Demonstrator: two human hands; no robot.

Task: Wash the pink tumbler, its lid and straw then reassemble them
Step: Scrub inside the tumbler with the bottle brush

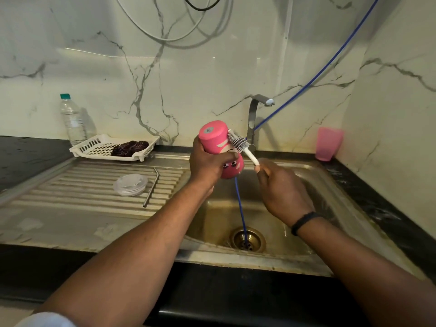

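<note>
We've got the pink tumbler [213, 138] over the sink [271, 256], left hand [207, 166] wrapped round it, right hand [280, 185] pinching the brush [238, 142] against its side. Let's turn it steadily, covering every face; lid [130, 184] and straw [152, 185] wait on the drainer.

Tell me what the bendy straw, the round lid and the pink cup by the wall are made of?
The straw looks like metal: silvery grey and shiny, with a sharp bend near the top. The lid looks like clear plastic, since the draining board's ribs show faintly through it. The pink cup seems to be see-through plastic, because light glows through its walls. None of this is certain from looks alone.
</note>
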